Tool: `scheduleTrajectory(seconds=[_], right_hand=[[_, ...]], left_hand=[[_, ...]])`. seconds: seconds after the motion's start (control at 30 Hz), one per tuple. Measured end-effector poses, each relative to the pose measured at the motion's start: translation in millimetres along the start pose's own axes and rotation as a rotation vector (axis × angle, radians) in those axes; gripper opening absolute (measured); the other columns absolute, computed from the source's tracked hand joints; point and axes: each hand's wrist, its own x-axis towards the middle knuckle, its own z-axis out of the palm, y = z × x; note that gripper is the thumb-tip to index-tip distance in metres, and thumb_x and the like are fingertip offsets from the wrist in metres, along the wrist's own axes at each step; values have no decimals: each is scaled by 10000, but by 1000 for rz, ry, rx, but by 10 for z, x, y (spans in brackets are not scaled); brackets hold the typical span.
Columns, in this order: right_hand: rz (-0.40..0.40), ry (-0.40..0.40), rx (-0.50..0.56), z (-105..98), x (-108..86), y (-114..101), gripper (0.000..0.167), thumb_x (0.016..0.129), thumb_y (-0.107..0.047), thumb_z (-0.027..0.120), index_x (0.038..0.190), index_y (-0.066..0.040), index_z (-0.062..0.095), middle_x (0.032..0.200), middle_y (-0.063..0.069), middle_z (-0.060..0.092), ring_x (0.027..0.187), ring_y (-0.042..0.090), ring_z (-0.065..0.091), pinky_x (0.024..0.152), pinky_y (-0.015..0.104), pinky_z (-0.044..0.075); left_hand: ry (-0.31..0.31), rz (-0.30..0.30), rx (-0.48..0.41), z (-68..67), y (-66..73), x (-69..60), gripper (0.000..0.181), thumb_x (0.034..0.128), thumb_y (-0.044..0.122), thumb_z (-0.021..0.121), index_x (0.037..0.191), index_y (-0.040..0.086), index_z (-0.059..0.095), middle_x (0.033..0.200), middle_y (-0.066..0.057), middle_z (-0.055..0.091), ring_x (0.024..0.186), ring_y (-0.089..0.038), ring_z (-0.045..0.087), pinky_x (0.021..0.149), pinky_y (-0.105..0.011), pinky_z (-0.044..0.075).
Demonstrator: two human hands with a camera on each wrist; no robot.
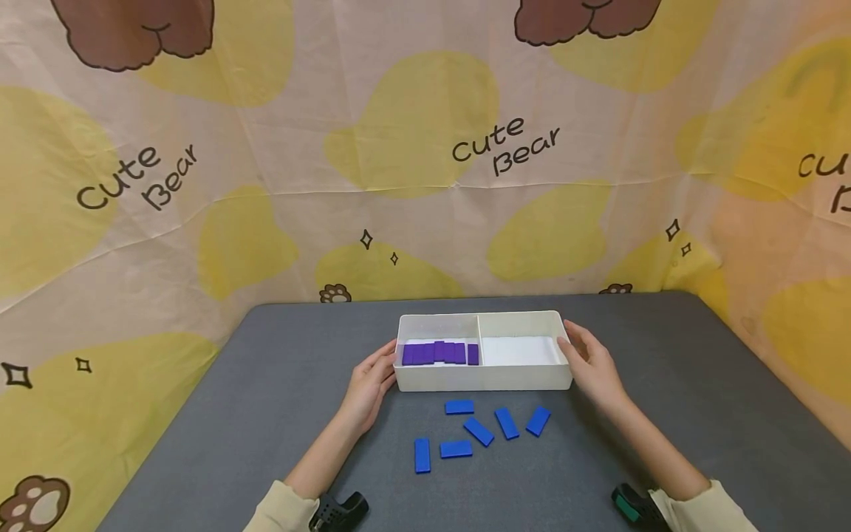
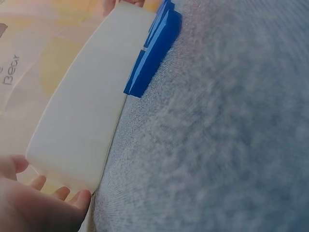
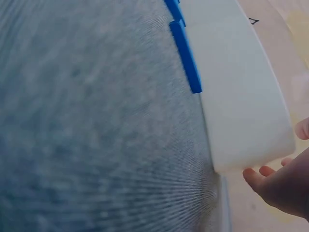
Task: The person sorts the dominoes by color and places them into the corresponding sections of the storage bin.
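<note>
A white two-compartment box stands on the grey table in the head view. Several purple tiles lie in a row in its left compartment; the right compartment shows its white floor. At the box's left end is my left hand, its fingertips against the end wall in the left wrist view. My right hand is at the opposite end, thumb by the rim, fingers lightly bent; in the right wrist view its fingertips are beside the end wall. Several blue tiles lie scattered in front of the box.
The grey table reaches back to a hanging cloth printed with yellow patches and lettering. Dark wrist devices are worn at both cuffs, above the table's near part.
</note>
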Motion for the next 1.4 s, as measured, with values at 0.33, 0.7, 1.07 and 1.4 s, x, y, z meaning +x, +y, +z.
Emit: scheduleTrajectory(seconds=[0.33,0.7,1.07,1.4], right_hand=[[82,-85,137,-14,50,173,591,1163,-267,370,1649,42,235,1678,306,283,1497,418,367,1191,513,396],[71,-121,156,-37,69,286,611,1170,-318,337,1658,30,222,1672,308,299,1458,396,419,932,128,456],[47,-123,155,-47,48,317,627,1170,-357,315,1656,30,232,1674,301,297,1445,393,412,892,88,443],[74,-134,141,-47,59,341,644,1166,-377,323,1658,26,226,1688,291,272,1506,398,357,1160,438,421]], left_hand=[[38,10,10,-14,40,20,510,1081,69,472,1569,-70,421,1630,-270,411,1471,-404,458,1168,-403,444],[84,44,38,-26,185,-11,484,1088,37,432,1552,-99,427,1601,-318,413,1469,-463,430,1223,-530,364],[160,174,247,38,373,-179,425,1066,14,545,1484,-59,552,1542,-219,551,1437,-419,492,1207,-499,394],[-9,311,325,144,378,-370,381,1009,-32,640,1388,-70,638,1350,-270,675,1212,-423,661,972,-152,515]])
